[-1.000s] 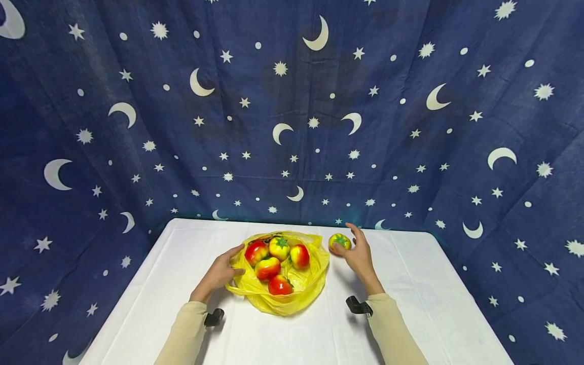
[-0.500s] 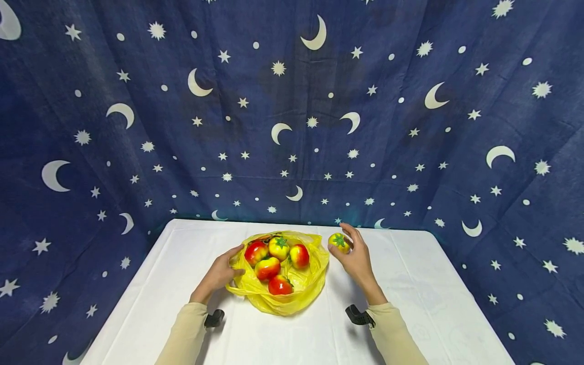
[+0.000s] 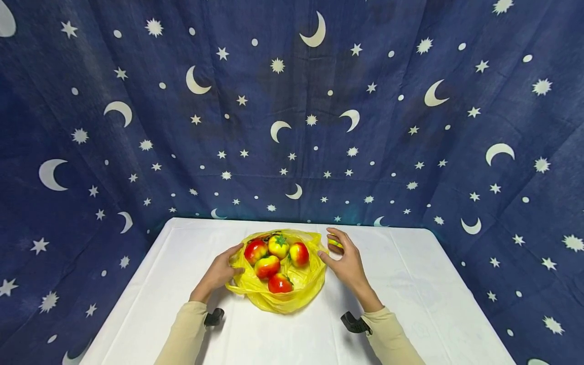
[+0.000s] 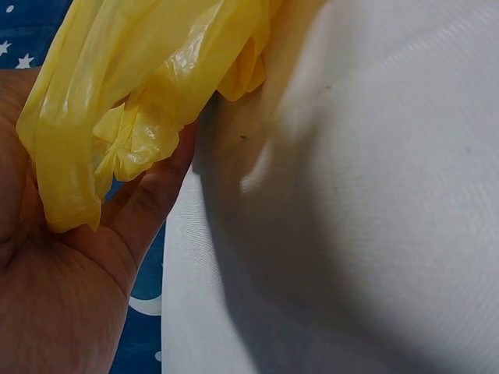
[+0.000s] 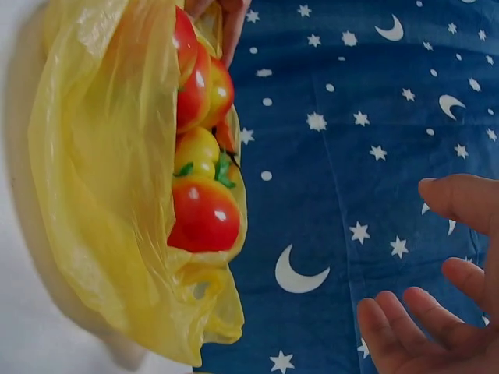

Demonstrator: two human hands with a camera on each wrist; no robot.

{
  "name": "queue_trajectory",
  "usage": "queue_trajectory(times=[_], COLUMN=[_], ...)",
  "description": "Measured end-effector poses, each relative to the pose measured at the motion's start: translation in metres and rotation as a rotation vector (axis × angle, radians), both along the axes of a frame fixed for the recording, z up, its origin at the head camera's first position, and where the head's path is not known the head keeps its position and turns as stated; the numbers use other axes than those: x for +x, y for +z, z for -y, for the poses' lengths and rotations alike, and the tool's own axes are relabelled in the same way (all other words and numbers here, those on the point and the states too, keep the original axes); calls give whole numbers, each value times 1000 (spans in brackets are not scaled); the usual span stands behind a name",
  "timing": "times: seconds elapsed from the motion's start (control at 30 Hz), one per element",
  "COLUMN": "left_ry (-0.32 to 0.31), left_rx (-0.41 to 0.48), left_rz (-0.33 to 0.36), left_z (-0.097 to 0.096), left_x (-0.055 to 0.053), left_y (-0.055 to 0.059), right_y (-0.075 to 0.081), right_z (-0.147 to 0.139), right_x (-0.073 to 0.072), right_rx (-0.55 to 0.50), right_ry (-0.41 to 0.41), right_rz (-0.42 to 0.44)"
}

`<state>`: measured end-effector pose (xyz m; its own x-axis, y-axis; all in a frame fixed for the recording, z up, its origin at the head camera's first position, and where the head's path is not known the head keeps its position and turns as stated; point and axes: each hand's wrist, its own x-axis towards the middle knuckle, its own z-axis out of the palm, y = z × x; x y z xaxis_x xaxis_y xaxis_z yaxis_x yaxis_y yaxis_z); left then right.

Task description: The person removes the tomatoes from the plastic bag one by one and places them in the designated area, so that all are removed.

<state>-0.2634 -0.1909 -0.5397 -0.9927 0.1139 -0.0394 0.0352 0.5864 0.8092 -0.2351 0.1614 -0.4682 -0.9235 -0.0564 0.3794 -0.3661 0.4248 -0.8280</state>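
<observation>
A crinkled yellow plastic bag lies spread on the white table with its mouth facing up. Several glossy red-and-yellow tomatoes with green stems sit inside it. At its left side my left hand holds the rim, the film between thumb and fingers in the left wrist view. My right hand hovers by the bag's right edge, fingers apart, and the right wrist view shows its palm side holding nothing. Behind that hand another tomato is partly hidden, just right of the bag.
The white-covered table reaches back to a dark blue curtain printed with moons and stars. A black wrist camera sticks out from the left sleeve, another wrist camera from the right.
My right hand had its thumb and fingers around the loose tomato; it has moved left towards the bag, and the tomato shows behind it. My left hand has stayed at the bag's rim.
</observation>
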Motion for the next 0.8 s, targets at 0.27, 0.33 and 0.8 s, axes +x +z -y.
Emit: queue_trajectory(times=[0.27,0.33,0.8], left_ry=[-1,-2,-18], left_rx=[3,6,4], left_rz=[11,15,-10], left_z=[0,0,0], left_x=[-1,-1,0], left_y=[1,1,2], right_y=[-5,-7,-30], right_z=[14,17,44], right_x=[3,4,11], right_rx=[6,-3,-4], right_ry=[88,104,215], right_rz=[-17,2,80])
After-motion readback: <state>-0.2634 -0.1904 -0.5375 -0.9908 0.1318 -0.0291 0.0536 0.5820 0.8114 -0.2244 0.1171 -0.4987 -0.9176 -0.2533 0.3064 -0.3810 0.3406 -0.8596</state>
